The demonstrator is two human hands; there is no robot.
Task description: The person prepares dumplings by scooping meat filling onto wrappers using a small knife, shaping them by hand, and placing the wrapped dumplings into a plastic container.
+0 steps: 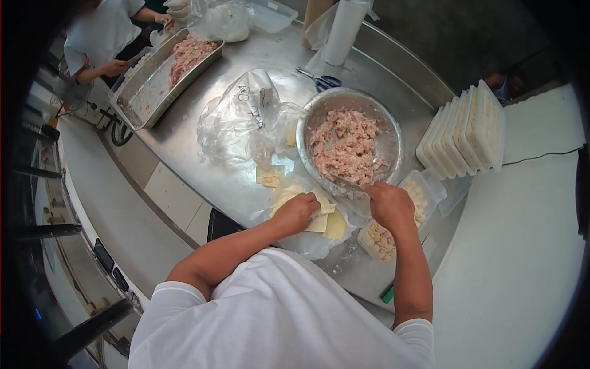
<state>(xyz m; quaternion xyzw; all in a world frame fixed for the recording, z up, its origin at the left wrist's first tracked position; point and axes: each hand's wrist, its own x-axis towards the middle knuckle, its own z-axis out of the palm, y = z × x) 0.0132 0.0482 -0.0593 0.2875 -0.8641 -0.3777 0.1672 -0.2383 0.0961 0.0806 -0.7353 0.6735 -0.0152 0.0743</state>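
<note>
My left hand [297,213] is closed over a stack of pale yellow dough wrappers [335,225], its fingers curled at a wrapper's edge. The stack lies on a clear plastic bag at the table's near side. In my right hand [392,206] is a thin, flat metal utensil [345,182], its far end at the near rim of a steel bowl [301,136]. Pink minced filling [345,141] fills much of that bowl. One loose wrapper with crumbs of filling [270,176] lies left of it. Below my right wrist, a plastic tub holds small folded dumplings [379,241].
A crumpled clear bag [236,120] and blue-handled scissors [327,81] lie on the steel table [258,58]. Farther off are a metal tray [138,111] with more mince, a plastic roll [346,34], and another person [101,37]. Stacked plastic containers [464,132] stand at right.
</note>
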